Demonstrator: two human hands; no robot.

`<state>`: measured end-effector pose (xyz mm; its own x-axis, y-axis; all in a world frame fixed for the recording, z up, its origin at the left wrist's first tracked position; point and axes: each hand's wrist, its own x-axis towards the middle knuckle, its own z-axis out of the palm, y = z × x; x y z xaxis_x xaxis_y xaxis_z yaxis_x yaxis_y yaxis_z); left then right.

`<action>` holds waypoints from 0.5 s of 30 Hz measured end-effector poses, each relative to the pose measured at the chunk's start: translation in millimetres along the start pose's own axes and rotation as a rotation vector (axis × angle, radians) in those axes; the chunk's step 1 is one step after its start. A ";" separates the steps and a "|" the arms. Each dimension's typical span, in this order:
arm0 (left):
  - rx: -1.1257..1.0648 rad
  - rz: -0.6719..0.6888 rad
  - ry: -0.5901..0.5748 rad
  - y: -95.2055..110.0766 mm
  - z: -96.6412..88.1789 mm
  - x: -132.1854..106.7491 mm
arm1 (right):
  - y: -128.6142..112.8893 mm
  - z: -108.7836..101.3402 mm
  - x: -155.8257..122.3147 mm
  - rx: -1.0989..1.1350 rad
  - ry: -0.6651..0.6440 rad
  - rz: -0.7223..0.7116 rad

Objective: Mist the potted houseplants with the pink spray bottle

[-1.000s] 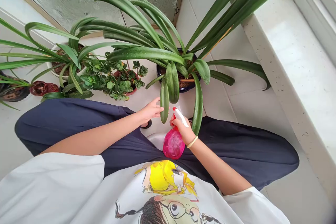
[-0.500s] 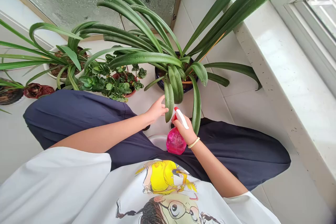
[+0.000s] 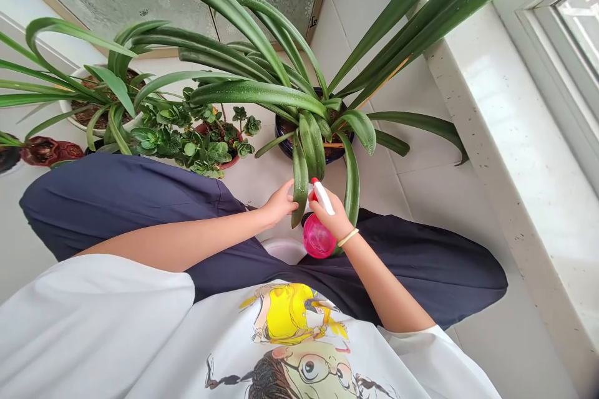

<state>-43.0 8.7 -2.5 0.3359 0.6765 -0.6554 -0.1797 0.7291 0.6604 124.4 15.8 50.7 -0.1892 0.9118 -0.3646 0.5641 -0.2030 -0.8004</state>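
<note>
My right hand (image 3: 331, 212) is wrapped round the neck of a spray bottle (image 3: 319, 237) with a clear pink body and a red and white trigger head. Its nozzle end is close to a long hanging leaf (image 3: 300, 190) of the large strap-leaved plant (image 3: 262, 92). With thumb and fingers my left hand (image 3: 281, 202) pinches that leaf near its lower end; some of the fingertips are hidden behind it. Water drops dot several leaves. The plant grows in a dark blue pot (image 3: 284, 140) on the tiled floor.
A bushy small-leaved plant (image 3: 187, 143) stands left of the blue pot, and a white pot (image 3: 75, 113) with another long-leaved plant is farther left. A dark red pot (image 3: 51, 151) sits at the left edge. On the right runs a pale stone sill (image 3: 496, 106) below a window.
The spray bottle has tilted, its pink base turned more toward me, and its head has risen slightly. My left hand stays at the leaf. The view has shifted a little.
</note>
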 end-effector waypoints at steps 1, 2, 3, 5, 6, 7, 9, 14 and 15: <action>0.000 0.004 0.001 -0.5 0.2 0.1 | -0.8 -0.2 2.3 -0.034 0.011 -0.005; 0.005 0.005 0.004 -0.5 0.7 0.0 | -1.5 -0.6 4.8 -0.063 0.019 0.008; 0.012 0.006 0.007 0.0 1.4 -0.4 | -2.2 -1.4 7.5 -0.083 0.020 0.033; 0.034 0.003 0.013 2.4 3.2 -2.1 | -3.6 -3.7 13.8 -0.088 -0.001 0.094; 0.043 0.001 0.016 4.0 4.1 -3.2 | -4.2 -5.0 17.3 -0.084 -0.014 0.113; 0.053 -0.005 0.019 5.4 4.8 -4.3 | -4.9 -6.2 21.1 -0.083 -0.025 0.119; 0.074 -0.016 0.021 6.9 5.5 -6.0 | -6.1 -7.8 29.3 -0.096 -0.032 0.106; 0.092 0.002 0.017 -0.6 3.4 -3.2 | -12.1 -7.0 51.9 -0.256 -0.007 0.088; 0.100 0.011 0.026 -3.1 2.6 -1.8 | -14.1 -6.8 56.0 -0.307 -0.007 0.111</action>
<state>-40.7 4.9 -2.4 0.3096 0.6881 -0.6563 -0.0895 0.7082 0.7003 111.3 72.1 44.9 -0.1183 0.8873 -0.4458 0.7975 -0.1826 -0.5750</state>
